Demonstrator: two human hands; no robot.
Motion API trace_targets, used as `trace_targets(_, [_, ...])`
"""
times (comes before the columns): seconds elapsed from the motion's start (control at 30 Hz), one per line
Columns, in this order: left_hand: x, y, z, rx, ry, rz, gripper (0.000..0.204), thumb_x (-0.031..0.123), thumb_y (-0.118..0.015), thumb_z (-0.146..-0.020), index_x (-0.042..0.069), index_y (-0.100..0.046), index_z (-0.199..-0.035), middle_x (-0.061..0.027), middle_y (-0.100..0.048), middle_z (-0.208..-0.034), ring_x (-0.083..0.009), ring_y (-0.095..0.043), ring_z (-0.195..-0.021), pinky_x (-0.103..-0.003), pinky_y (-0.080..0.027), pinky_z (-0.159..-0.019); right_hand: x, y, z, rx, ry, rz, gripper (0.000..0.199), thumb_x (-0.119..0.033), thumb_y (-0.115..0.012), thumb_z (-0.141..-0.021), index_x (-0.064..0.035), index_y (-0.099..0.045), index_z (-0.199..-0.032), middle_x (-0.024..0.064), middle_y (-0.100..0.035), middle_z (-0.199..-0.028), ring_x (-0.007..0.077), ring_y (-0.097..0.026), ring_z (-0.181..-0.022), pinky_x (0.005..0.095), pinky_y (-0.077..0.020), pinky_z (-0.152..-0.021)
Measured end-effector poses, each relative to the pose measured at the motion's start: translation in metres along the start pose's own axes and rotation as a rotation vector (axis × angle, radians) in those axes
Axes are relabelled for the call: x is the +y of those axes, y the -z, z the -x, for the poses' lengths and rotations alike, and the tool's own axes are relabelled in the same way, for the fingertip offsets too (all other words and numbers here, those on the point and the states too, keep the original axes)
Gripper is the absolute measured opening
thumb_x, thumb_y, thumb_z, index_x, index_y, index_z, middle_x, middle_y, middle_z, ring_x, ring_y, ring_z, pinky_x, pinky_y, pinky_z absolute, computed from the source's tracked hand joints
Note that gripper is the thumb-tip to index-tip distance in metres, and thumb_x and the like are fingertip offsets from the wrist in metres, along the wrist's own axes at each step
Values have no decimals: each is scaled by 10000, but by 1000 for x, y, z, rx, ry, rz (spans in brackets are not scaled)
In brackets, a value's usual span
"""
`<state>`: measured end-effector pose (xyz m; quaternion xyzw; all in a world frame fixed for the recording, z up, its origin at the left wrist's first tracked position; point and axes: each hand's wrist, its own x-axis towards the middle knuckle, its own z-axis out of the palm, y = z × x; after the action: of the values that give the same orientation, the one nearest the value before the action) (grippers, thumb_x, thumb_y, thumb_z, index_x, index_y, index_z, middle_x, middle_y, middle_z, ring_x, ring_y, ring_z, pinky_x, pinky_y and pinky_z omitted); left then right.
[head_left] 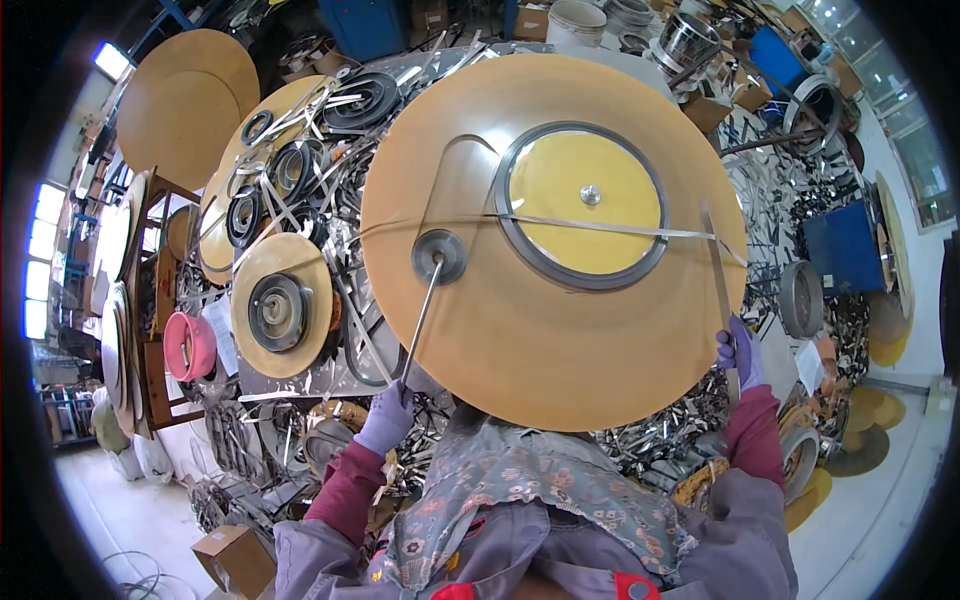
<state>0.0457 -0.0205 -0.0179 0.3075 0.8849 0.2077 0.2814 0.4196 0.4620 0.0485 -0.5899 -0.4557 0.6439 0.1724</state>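
A large round tan board lies before me, partly over my apron. My left hand, in a lilac glove, is closed on a thin metal rod. The rod's far end meets the middle of a small grey disc on the board. My right hand, also gloved, grips a long flat metal strip at the board's right edge. Right of centre lies a dark grey ring around a yellow disc with a silver knob. A narrow metal band crosses them.
At left, a smaller tan disc carries coiled metal, with a pink bowl beyond it. Black coils and loose strips crowd the far left. Metal scrap lies along the board's near right edge. A blue bin stands right.
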Motion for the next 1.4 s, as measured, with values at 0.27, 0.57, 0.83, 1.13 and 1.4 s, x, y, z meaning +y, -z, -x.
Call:
trace_targets(0.27, [1,-11,6,-43,61,34,157,138,-513,-877,-14,-530,-913,-262,-603,-775,-446,-585,-765,-521,-452,-661,-44,72,-55,275,176,288,236,-320,-623,-863,-124,-616,-994,-27,-527,-619,48,-407,-399,216,-299,-346])
trace_targets(0.57, [5,-17,7,-41,86,47,173,142,-509,-873,-26,-514,-917,-272,-593,-773,-459,-574,-779,-525,-443,-669,-253,75,-118,326,730,1937,312,-287,-616,-787,-63,-628,-1003,175,-639,-948,337,-608,-905,426,-490,-792])
trace_targets(0.83, [19,-4,0,-13,113,34,141,113,-522,-872,-22,-544,-905,-246,-611,-761,-418,-604,-739,-479,-457,-631,-436,-356,25,272,1911,1401,351,-287,-569,-869,-101,-566,-1167,146,-672,-872,260,-656,-693,381,-529,-687])
trace_targets(1.13, [35,9,9,336,275,679,97,37,-484,-907,-1,-574,-911,-51,-575,-636,-101,-554,-539,-257,-422,-500,-339,-356,-44,167,2103,1632,352,-289,-486,-902,-76,-534,-1179,118,-596,-1042,276,-573,-998,378,-459,-860])
trace_targets(1.4, [-15,92,-65,745,291,-154,199,168,-580,-874,7,-557,-988,-190,-651,-849,-347,-643,-763,-422,-484,-674,-83,-21,-151,605,569,1363,405,-304,-560,-856,6,-562,-1117,275,-612,-954,423,-596,-878,485,-453,-774])
